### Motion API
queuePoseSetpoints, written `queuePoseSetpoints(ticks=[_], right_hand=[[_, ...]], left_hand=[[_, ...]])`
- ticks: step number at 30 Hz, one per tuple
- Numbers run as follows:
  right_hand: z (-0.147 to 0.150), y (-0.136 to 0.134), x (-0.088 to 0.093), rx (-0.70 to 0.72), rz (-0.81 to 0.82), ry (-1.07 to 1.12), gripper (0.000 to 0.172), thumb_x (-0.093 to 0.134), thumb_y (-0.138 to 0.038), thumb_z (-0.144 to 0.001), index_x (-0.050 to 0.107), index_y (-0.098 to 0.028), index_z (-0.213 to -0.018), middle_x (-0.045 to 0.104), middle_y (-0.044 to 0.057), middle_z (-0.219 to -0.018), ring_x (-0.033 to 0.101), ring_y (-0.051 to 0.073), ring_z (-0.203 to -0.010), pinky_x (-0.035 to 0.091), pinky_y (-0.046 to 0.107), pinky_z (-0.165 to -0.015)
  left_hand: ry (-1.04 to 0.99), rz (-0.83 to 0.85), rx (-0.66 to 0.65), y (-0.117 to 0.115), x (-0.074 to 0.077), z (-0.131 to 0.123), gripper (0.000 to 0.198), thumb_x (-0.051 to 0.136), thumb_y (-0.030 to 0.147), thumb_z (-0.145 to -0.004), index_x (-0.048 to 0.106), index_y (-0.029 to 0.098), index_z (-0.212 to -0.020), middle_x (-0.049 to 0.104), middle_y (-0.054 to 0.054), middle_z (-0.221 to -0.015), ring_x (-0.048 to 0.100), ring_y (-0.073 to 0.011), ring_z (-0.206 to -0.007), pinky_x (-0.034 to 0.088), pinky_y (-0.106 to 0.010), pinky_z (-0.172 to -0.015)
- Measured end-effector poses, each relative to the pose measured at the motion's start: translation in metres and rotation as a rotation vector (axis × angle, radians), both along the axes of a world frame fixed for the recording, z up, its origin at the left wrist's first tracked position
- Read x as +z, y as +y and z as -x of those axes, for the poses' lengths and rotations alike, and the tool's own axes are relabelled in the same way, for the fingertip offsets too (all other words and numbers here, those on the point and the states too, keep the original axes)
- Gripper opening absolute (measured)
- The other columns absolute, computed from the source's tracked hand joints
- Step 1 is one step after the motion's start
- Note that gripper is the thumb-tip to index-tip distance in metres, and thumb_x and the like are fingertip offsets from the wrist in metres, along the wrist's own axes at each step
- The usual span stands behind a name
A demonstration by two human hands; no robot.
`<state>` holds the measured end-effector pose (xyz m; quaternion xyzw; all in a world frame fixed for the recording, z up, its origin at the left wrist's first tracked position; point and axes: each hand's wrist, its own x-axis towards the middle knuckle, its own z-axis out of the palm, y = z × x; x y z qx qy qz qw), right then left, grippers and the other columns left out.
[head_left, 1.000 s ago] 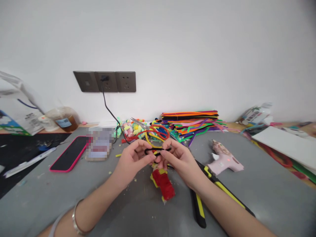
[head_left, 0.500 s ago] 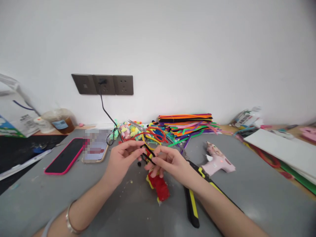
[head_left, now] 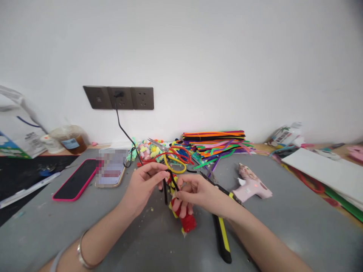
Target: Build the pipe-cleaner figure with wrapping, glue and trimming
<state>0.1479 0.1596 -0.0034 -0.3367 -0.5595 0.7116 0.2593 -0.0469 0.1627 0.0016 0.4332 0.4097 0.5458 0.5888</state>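
Note:
Between my fingertips runs a bent black pipe cleaner [head_left: 172,179]. My left hand [head_left: 146,183] pinches it near its bend, and one end hangs down below those fingers. The other stretch is pinched between thumb and index finger of my right hand [head_left: 195,192]. Under my right hand lies a red and yellow fuzzy figure [head_left: 188,223], partly covered by the fingers. Black-and-yellow pliers [head_left: 222,238] rest beneath my right forearm. A pink glue gun [head_left: 252,187] lies to the right of them.
Behind my hands are pompoms [head_left: 144,149], scissors [head_left: 157,144] and a pile of coloured pipe cleaners [head_left: 215,141]. Two phones, one in a pink case [head_left: 75,181], lie at left. A black cord [head_left: 120,126] drops from the wall socket. White boards [head_left: 326,173] lie at right.
The black pipe cleaner was a narrow loop between both hands; now one end hangs down from my left hand. My right hand has shifted slightly down.

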Motion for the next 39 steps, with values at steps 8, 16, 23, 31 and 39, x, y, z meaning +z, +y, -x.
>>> queuePoseSetpoints(ticks=[8,16,23,31,39], right_hand=[[-0.001,0.002,0.011,0.164,0.030,-0.012,0.049,0.074,-0.059,-0.084,0.040,-0.024,-0.081,0.077,-0.001,-0.059,0.048,0.005,-0.025,0.027,0.016,-0.031],[0.001,-0.003,0.007,0.263,0.099,-0.016,0.048,0.077,-0.059,-0.081,0.046,-0.022,-0.082,0.075,-0.003,-0.056,0.048,0.004,-0.027,0.028,0.016,-0.031],[0.004,-0.006,0.005,0.241,0.135,-0.010,0.049,0.079,-0.059,-0.080,0.048,-0.021,-0.088,0.076,-0.003,-0.061,0.049,0.004,-0.028,0.026,0.017,-0.031],[0.004,-0.005,0.010,0.119,-0.054,-0.035,0.051,0.081,-0.063,-0.076,0.058,-0.019,-0.089,0.065,-0.007,-0.052,0.042,0.004,-0.034,0.025,0.019,-0.036],[0.006,-0.002,0.010,-0.185,-0.257,0.043,0.052,0.075,-0.067,-0.080,0.057,-0.019,-0.078,0.050,-0.010,-0.050,0.037,0.004,-0.040,0.027,0.019,-0.042]], left_hand=[[0.004,-0.012,0.010,-0.002,0.002,0.001,0.035,0.098,0.036,-0.057,0.076,0.016,-0.076,0.072,0.001,-0.065,0.063,-0.0087,-0.059,0.051,-0.017,-0.058],[0.061,-0.210,-0.050,-0.008,0.000,-0.001,0.034,0.092,0.033,-0.069,0.063,0.017,-0.073,0.064,0.005,-0.065,0.059,-0.0074,-0.060,0.049,-0.016,-0.059],[0.070,-0.240,-0.104,-0.008,-0.007,-0.001,0.037,0.088,0.035,-0.075,0.056,0.018,-0.076,0.065,0.004,-0.066,0.059,-0.0086,-0.060,0.049,-0.017,-0.058],[0.135,-0.286,-0.048,-0.006,-0.007,0.000,0.035,0.088,0.037,-0.076,0.058,0.018,-0.076,0.062,0.004,-0.067,0.059,-0.0091,-0.062,0.049,-0.018,-0.060],[0.202,-0.299,-0.130,-0.008,-0.004,-0.001,0.032,0.086,0.035,-0.077,0.060,0.017,-0.075,0.062,0.004,-0.070,0.056,-0.0084,-0.063,0.046,-0.017,-0.058]])
